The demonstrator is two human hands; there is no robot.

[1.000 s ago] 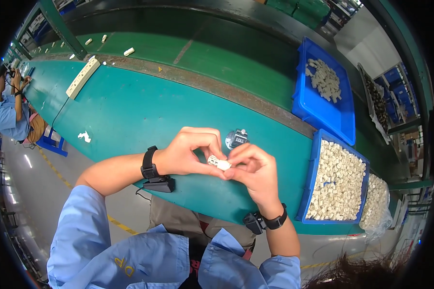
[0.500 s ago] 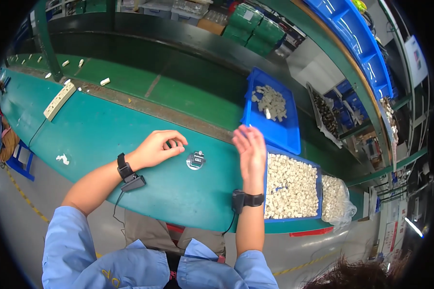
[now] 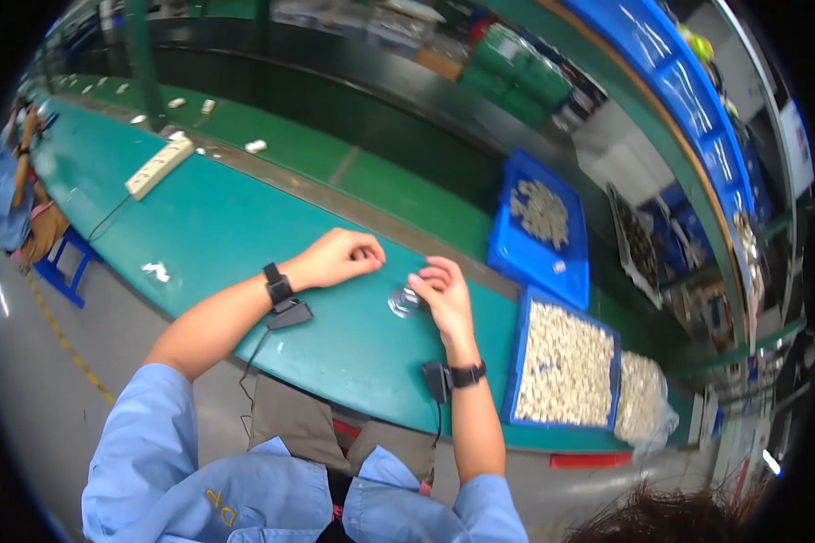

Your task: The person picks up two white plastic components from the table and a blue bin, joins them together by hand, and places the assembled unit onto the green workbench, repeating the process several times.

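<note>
My left hand (image 3: 342, 257) hovers over the green tabletop with its fingers curled and the thumb close to them. Whatever its fingers may hold is hidden. My right hand (image 3: 446, 297) has come over a round, shiny, clear-looking disc (image 3: 403, 302) on the table, its thumb and fingers bent together at the disc's right side. The dark small block on that disc is mostly covered by this hand, and blur hides what lies between the fingers. To the right of it stands a blue tray (image 3: 514, 389) full of small whitish plastic pieces (image 3: 566, 366).
Beyond that tray, a blue bin (image 3: 534, 276) holds a heap of pale parts (image 3: 541, 214). A clear bag of pieces (image 3: 641, 398) leans at far right. A power strip (image 3: 160, 167) and white scraps (image 3: 157, 271) lie leftward. Another person (image 3: 14, 195) sits at far left.
My right hand has come from beside the blue bin back to the disc, its fingers now bent. One pale piece lies apart in the bin's near end. The whole view has shifted.
</note>
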